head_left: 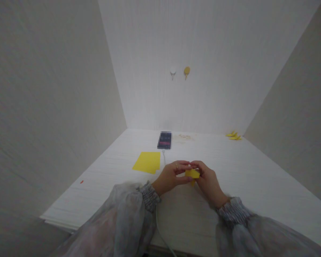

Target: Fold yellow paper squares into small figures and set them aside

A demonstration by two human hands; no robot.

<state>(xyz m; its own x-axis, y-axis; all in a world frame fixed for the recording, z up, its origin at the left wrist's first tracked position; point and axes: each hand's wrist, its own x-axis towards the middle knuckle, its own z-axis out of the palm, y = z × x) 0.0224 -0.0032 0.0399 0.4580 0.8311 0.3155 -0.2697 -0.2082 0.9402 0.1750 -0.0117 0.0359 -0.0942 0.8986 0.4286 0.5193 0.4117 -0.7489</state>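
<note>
A small piece of folded yellow paper [192, 174] is pinched between both hands above the near middle of the white table. My left hand [172, 175], with a ring on one finger, grips its left side. My right hand [207, 178] closes on its right side, and its fingertips partly hide the paper. A little of the yellow paper hangs below the fingers. To the left of my left hand lie flat yellow sheets of paper [147, 162], apart from both hands.
A phone [164, 140] with a blurred screen lies toward the back, a white cable [164, 156] running from it. Several folded yellow paper pieces [233, 135] sit in the back right corner. A small red bit [81, 182] is at left. Two hooks [186, 70] are on the back wall.
</note>
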